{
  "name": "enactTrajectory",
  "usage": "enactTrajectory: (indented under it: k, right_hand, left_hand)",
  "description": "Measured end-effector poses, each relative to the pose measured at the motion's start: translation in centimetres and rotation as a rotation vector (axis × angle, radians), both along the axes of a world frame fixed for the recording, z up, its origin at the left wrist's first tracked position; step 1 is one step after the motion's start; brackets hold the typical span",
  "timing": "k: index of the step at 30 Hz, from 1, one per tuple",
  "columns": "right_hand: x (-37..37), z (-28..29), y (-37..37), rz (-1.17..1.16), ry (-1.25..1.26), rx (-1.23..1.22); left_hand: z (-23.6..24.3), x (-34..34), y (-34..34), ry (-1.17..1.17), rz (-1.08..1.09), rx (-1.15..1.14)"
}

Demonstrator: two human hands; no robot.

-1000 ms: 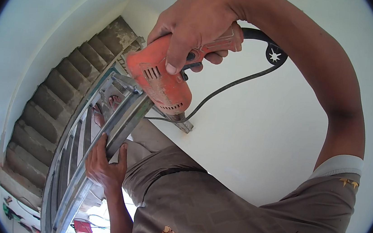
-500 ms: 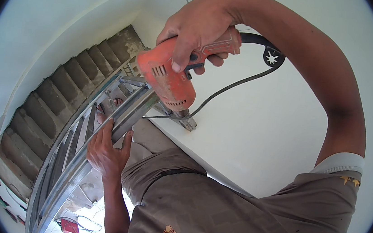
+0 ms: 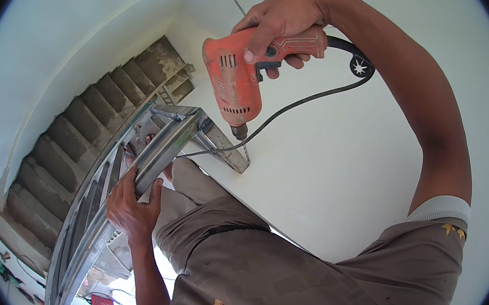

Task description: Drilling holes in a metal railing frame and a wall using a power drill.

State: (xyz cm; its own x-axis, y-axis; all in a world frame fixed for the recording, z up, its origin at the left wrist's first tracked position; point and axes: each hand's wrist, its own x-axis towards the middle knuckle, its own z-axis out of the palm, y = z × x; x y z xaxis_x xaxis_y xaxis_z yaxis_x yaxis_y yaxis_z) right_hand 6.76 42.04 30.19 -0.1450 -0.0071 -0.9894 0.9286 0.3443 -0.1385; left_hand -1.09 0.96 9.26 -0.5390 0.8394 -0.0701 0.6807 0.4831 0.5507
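Observation:
My right hand (image 3: 279, 25) grips a dusty red corded power drill (image 3: 234, 80) by its handle, with the thumb on the side of its body. The drill points downward, its chuck (image 3: 239, 131) and thin bit above a grey metal end piece (image 3: 227, 148) that juts from the rail near the wall. I cannot tell whether the bit touches that piece. My left hand (image 3: 131, 206) clasps the curved metal rail (image 3: 161, 152) lower down, fingers on one side and thumb on the other. A black cord (image 3: 303, 108) loops from the drill handle down behind the rail.
Bare concrete stairs (image 3: 65, 157) curve down at the left, beside the rail. A white wall (image 3: 337, 174) stands at the right. On the floor below lie a red box-like object (image 3: 102, 304) with cables and a green tool (image 3: 5, 272).
The drill has moved up and to the right in my right hand, uncovering more of the metal end piece. My left hand still holds the rail. The view has shifted slightly.

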Motion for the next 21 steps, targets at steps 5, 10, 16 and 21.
enactTrajectory:
  k: [5, 10, 16, 21]
  right_hand:
    - [1.5, -2.8, 2.2, -0.011, 0.035, -0.089]
    - [2.5, -3.9, 3.3, -0.055, 0.014, -0.120]
    - [2.2, -4.7, 3.8, -0.064, -0.014, -0.138]
    - [0.5, -5.9, 4.1, -0.033, -0.137, -0.088]
  left_hand:
    - [0.4, -0.1, 0.3, 0.014, -0.021, 0.001]
    - [-0.5, 0.0, 0.2, 0.008, -0.030, -0.011]
    - [-0.4, 0.0, 0.2, 0.021, -0.030, -0.005]
    - [-0.1, 0.1, 0.3, 0.005, 0.000, 0.007]
